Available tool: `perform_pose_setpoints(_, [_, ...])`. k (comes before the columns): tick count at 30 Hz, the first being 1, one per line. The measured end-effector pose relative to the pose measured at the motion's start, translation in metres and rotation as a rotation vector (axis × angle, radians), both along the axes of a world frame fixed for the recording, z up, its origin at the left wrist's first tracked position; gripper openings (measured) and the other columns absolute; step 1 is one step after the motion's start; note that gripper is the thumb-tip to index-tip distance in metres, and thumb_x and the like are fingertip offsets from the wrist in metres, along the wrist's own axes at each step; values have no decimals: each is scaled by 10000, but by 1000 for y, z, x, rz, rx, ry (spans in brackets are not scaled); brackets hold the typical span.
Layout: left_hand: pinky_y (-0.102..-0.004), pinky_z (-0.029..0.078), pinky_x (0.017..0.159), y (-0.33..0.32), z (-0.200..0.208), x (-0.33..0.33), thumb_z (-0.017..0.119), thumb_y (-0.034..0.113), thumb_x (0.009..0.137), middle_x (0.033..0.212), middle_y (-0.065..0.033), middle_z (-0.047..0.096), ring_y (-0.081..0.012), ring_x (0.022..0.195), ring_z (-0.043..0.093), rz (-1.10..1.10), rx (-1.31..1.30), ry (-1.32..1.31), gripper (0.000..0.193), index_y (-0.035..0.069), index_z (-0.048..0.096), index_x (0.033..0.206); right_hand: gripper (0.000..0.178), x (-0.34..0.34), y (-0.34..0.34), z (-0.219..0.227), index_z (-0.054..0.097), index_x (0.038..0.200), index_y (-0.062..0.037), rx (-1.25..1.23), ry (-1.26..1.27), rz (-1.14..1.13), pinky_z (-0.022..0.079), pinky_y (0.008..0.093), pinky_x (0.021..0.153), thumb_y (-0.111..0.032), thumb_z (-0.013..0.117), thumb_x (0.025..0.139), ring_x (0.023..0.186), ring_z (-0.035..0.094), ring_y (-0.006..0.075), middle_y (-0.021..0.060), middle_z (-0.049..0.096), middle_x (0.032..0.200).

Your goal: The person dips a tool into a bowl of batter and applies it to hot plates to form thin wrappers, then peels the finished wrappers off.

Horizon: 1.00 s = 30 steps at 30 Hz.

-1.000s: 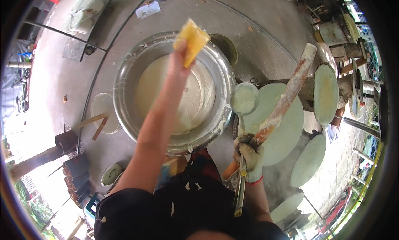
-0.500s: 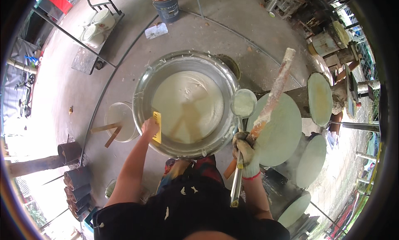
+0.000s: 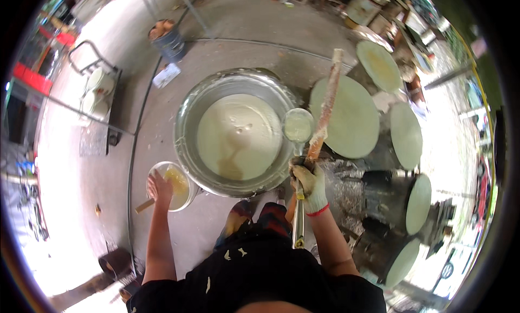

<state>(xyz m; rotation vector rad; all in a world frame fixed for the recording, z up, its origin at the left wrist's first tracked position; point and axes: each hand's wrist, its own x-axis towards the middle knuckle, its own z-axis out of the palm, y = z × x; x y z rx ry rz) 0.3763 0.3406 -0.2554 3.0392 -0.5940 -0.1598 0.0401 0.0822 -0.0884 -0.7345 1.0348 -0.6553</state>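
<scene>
Right gloved hand (image 3: 307,184) clamped round ladle (image 3: 298,126) and wooden stick (image 3: 328,101), ladle bowl at steel basin (image 3: 181,137) right rim; left hand (image 3: 160,187) over white bucket (image 3: 191,196), fingers look spread, yellow patch (image 3: 176,179) beside them unclear

A small food-making workshop, partly open to the outdoors, is suggested by what is seen. A wide metal basin (image 3: 182,139) is filled with smooth, pale liquid (image 3: 238,123), and beside its rim a long-handled ladle (image 3: 298,125) is held. Along the right side, several round, pale, flat tops (image 3: 346,118) are ranged, one of them clearly carried on a dark, drum-like base (image 3: 387,199). The work is set on a bare grey floor (image 3: 160,112). Farther off, white buckets (image 3: 101,81) are loaded on a flat cart (image 3: 92,145). Strong daylight is admitted at both edges.
</scene>
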Motion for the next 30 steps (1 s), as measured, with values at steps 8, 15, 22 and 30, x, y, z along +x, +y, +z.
perform_pose_setpoints(8, [-382, 523, 669, -158, 139, -261, 540, 350, 892, 885, -142, 623, -267, 747, 639, -503, -338, 1870, 370, 14, 550, 1047, 150, -102, 40, 11, 584, 972, -8, -77, 4, -376, 393, 204, 432, -4, 582, 822, 510, 495, 75, 39, 611, 781])
perform_pose_setpoints(15, [-368, 492, 594, -135, 184, -490, 415, 355, 952, 697, -75, 515, -213, 588, 537, -319, 132, 2327, 331, 42, 521, 949, 191, -291, 113, -4, 599, 996, 3, -287, 102, -746, 442, 246, 703, -78, 584, 824, 777, 530, 94, 33, 613, 865])
perform_pose_setpoints(22, [-256, 326, 342, -61, 157, -694, 416, 228, 961, 591, -15, 407, -102, 384, 361, -605, 630, 2174, 189, 62, 469, 888, 335, -502, 295, -2, 576, 1140, -28, -96, 237, -1128, 430, 243, 565, -198, 580, 852, 697, 514, 72, 26, 610, 840])
perform_pose_setpoints(30, [-235, 299, 313, -18, 152, -823, 456, 126, 939, 586, -4, 380, -80, 357, 332, -968, 839, 2010, 86, 69, 459, 876, 261, -660, 539, -99, 599, 1076, 19, 126, 402, -2098, 449, 231, 541, -85, 561, 839, 614, 558, 97, 75, 630, 813])
